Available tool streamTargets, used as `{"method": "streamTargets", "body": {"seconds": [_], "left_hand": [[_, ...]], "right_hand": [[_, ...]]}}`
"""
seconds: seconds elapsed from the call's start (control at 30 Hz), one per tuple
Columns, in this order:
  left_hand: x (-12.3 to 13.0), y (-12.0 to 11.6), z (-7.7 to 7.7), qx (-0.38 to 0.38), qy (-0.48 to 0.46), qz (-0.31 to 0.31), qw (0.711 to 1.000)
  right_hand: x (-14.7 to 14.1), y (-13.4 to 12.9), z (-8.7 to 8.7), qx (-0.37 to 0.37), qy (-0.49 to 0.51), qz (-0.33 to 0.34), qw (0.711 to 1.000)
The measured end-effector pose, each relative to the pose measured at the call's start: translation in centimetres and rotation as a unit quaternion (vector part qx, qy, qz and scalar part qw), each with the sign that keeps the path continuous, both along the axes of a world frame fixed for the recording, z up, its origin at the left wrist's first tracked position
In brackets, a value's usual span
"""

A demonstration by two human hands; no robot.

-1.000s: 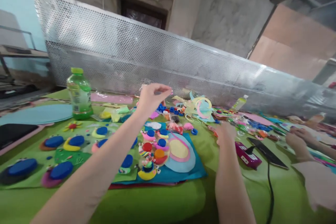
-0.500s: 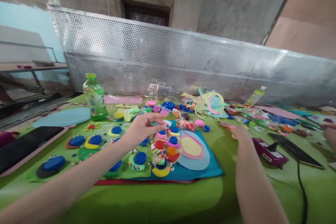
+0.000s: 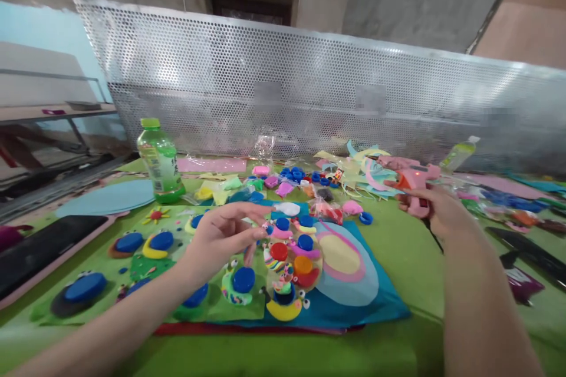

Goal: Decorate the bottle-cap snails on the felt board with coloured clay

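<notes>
The glue gun (image 3: 415,174) looks like smooth pink plastic with a slight shine. The blue caps (image 3: 243,280) are smooth plastic, catching a soft gloss. Beside them, the yellow crescent (image 3: 283,310) looks matt and clay-like. The teal sheet (image 3: 387,306) is dull, felt or paper; which one is unclear. Thin, matt paper strips (image 3: 375,179) curl near crinkled, shiny clear wrap (image 3: 265,144). The green bottle (image 3: 160,165) is glossy see-through plastic. Behind stands a perforated metal screen (image 3: 212,65), silvery and reflective, before a rough, matt, cement-like wall (image 3: 380,0).
</notes>
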State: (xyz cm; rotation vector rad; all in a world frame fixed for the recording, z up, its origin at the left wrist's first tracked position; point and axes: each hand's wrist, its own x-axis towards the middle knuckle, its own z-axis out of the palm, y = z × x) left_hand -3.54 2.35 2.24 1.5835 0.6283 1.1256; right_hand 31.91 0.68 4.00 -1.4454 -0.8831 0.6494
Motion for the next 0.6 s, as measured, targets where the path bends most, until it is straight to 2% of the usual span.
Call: {"method": "streamTargets", "body": {"seconds": [0.07, 0.13, 0.23, 0.33, 0.43, 0.53, 0.6], "left_hand": [[-0.4, -0.1, -0.5, -0.007, -0.009, 0.001, 1.0], [-0.8, -0.2, -0.8, -0.018, -0.009, -0.007, 1.0], [-1.3, -0.3, -1.0, -0.028, 0.001, -0.014, 1.0], [-1.7, 0.0, -0.9, -0.021, 0.014, 0.026, 0.999], [-1.7, 0.4, -0.8, -0.014, 0.024, 0.066, 0.997], [-1.5, 0.6, -0.9, -0.03, 0.043, 0.063, 0.997], [-1.6, 0.6, -1.3, -0.041, 0.059, 0.058, 0.996]], "right_hand": [[-1.5, 0.0, 0.1, 0.036, 0.045, 0.06, 0.997], [-2.8, -0.1, -0.2, 0.069, 0.081, 0.149, 0.983], [-4.1, -0.4, -0.8, 0.07, 0.072, 0.234, 0.967], [-4.6, -1.1, -1.1, -0.003, -0.038, 0.259, 0.965], [-4.6, -1.6, -1.1, -0.05, -0.154, 0.313, 0.936], [-3.9, -1.9, -1.9, -0.066, -0.212, 0.344, 0.912], [-3.2, -2.2, -3.0, -0.084, -0.219, 0.279, 0.931]]}}
